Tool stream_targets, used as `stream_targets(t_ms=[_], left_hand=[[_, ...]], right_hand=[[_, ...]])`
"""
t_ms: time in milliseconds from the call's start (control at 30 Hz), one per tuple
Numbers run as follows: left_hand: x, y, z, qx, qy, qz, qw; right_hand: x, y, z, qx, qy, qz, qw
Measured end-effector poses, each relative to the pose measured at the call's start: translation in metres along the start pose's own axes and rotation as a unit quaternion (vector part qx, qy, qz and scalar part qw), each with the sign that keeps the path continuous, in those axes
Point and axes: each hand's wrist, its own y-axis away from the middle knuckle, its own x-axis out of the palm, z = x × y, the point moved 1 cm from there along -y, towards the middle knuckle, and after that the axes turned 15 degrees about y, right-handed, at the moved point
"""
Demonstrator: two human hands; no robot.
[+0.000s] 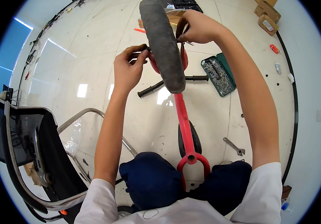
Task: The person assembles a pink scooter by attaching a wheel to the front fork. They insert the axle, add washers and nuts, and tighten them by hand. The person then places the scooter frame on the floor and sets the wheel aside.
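An upside-down small red bike frame point(183, 121) stands between my knees, its black handlebar point(151, 89) resting on the floor. The wheel with a worn black tyre point(163, 48) sits between the two red fork legs, nearly edge-on to me. My left hand point(130, 69) pinches at the wheel's left side, by the hub, on a small dark part too small to name. On the opposite side, my right hand point(197, 28) is closed, thumb and forefinger together beside the right fork leg. What it grips is hidden.
A green case full of screws point(218, 75) lies open to the right of the handlebar. An adjustable wrench point(234, 146) is on the floor near my right knee. On the left stands a black chair with metal arms point(48, 160), a wrench on its seat. Cardboard boxes point(268, 16) sit far right.
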Motion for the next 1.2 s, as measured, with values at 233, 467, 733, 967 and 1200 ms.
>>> stream_targets(t_ms=[233,467,733,967,1200], left_hand=[[-0.005,0.003,-0.003,-0.005,0.009,0.006,1.0],[-0.002,0.004,0.0,-0.009,-0.008,0.0,1.0],[0.0,0.004,-0.001,0.046,-0.057,-0.013,0.997],[0.0,0.006,-0.001,0.055,-0.063,-0.019,0.996],[0.002,0.007,0.004,0.045,0.024,-0.025,0.998]], right_hand=[[-0.009,-0.001,0.009,-0.022,0.078,0.033,0.996],[0.001,-0.024,0.026,-0.068,0.267,0.046,0.96],[0.016,-0.011,0.026,-0.091,0.263,-0.039,0.96],[0.022,0.023,0.048,-0.038,0.254,-0.135,0.957],[0.047,0.039,0.033,-0.039,0.194,-0.26,0.945]])
